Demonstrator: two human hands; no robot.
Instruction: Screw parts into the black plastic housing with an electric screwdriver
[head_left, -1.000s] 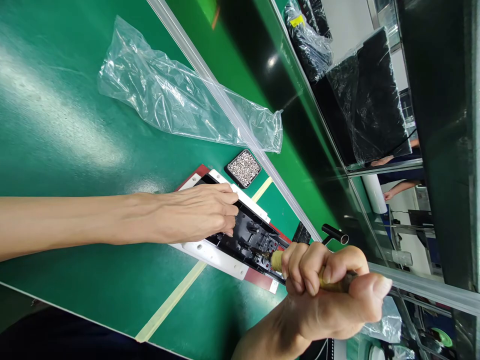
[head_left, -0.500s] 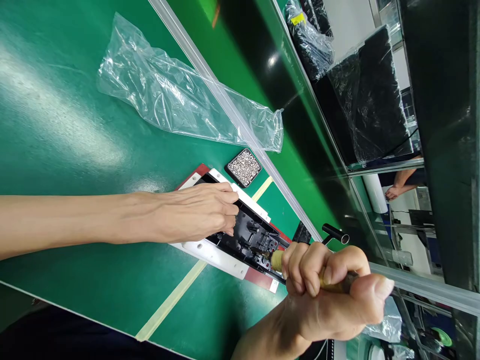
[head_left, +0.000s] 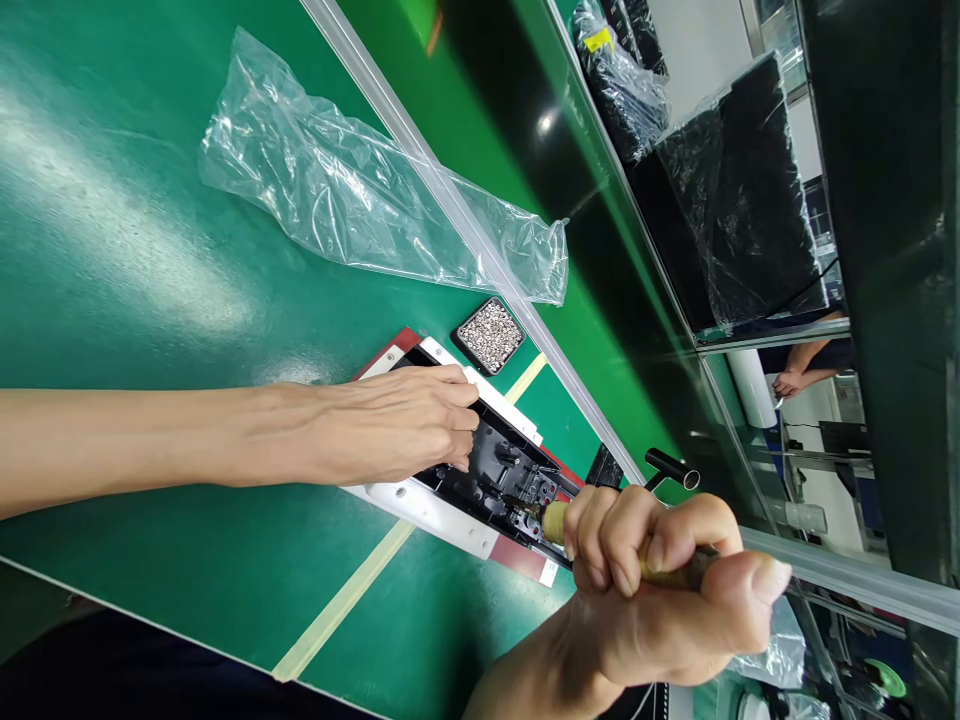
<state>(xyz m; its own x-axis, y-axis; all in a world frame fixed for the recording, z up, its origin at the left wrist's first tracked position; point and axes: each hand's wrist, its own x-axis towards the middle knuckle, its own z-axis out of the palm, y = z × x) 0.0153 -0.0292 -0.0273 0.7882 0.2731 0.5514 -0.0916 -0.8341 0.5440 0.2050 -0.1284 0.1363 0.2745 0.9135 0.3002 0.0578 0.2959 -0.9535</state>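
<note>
My left hand [head_left: 420, 420] lies across the upper end of a black plastic housing [head_left: 487, 455], fingers curled down and pressed together against it; the fingertips are hidden. The housing sits in a white and dark red fixture [head_left: 454, 522], slanted on the green bench. Wrapped around a screwdriver [head_left: 555, 522] with a yellowish handle is my right hand [head_left: 645, 570], thumb lying beyond the handle's end. The screwdriver's shaft points into the housing, near small metal fittings at its lower right. Its very tip is hard to make out.
A small black box of metal screws or similar bits [head_left: 489, 335] sits beside the fixture. A clear plastic bag [head_left: 337, 190] lies across the bench under a grey rail [head_left: 450, 195]. A black tube [head_left: 671, 467] sticks out near my right hand. Another person's hand [head_left: 789, 384] shows beyond the frame.
Both my hands, the screwdriver and the housing stay almost in place. The view shifts very slightly. The other person's hand in the background has moved a little.
</note>
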